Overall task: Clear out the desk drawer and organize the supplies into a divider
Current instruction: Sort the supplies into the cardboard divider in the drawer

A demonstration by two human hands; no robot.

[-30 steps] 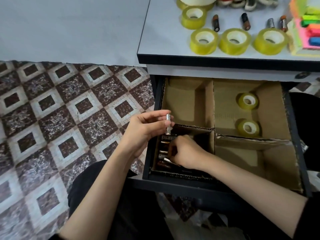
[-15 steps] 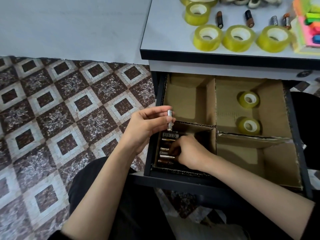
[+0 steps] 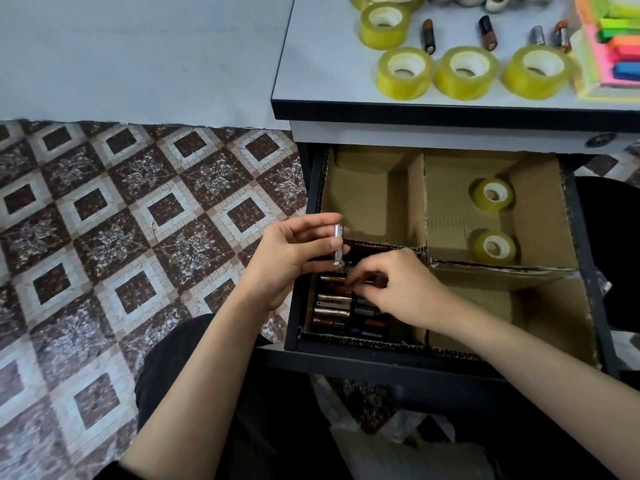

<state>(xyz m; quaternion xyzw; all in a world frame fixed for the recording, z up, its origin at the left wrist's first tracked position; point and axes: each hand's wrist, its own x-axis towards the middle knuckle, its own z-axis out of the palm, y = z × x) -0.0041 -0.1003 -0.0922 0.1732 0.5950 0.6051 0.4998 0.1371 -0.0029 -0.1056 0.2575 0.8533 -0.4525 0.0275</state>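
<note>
A black drawer (image 3: 585, 271) is pulled out under the desk, lined with a cardboard divider (image 3: 417, 202) of four compartments. The near-left compartment holds several batteries (image 3: 332, 308) lying in rows. My left hand (image 3: 291, 258) pinches a silver battery (image 3: 337, 244) upright above that compartment's far wall. Over the same compartment my right hand (image 3: 398, 289) has its curled fingertips down on a battery in the far row; the grip is partly hidden. Two yellow tape rolls (image 3: 493, 220) lie in the far-right compartment. The far-left one holds nothing visible; the near-right one is only partly in view.
On the desk top (image 3: 329, 64) stand several yellow tape rolls (image 3: 405, 72), several loose batteries (image 3: 428, 36) and a stack of coloured sticky notes (image 3: 616, 46) at the right edge. Patterned floor tiles (image 3: 138, 237) lie to the left. My dark-clothed lap is below the drawer.
My right hand has shifted slightly toward the far row of batteries, uncovering more of the near rows. My left hand still holds the silver battery in the same spot.
</note>
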